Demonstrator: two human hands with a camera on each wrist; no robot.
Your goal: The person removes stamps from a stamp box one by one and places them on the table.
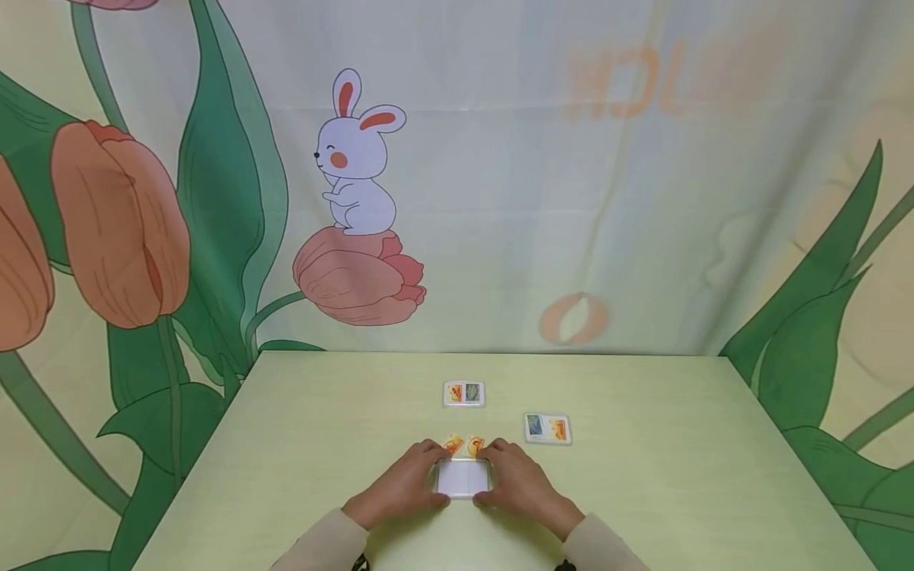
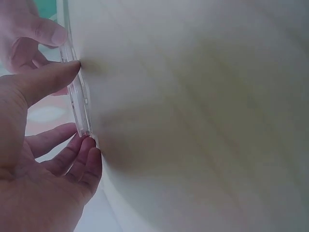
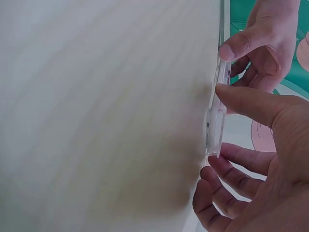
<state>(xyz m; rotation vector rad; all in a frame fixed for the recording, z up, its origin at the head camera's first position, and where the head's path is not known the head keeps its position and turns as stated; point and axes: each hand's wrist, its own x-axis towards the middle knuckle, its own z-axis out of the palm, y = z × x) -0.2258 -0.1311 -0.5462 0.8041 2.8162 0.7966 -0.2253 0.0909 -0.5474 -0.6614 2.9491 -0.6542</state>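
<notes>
A small clear, flat plastic case lies low at the table's front, a pale panel showing through it. My left hand holds its left side, thumb at the near edge and fingertips at the far edge. On the right side my right hand grips it the same way. In the left wrist view the case appears edge-on between thumb and fingers; the right wrist view shows the case likewise. Just beyond it lie two small orange picture cards, a left one and a right one, partly covered by fingertips.
Farther back on the pale table lies a clear case with two small pictures, orange and grey. Another case, with a blue and an orange picture, sits to the right. A printed curtain hangs behind the table's back edge.
</notes>
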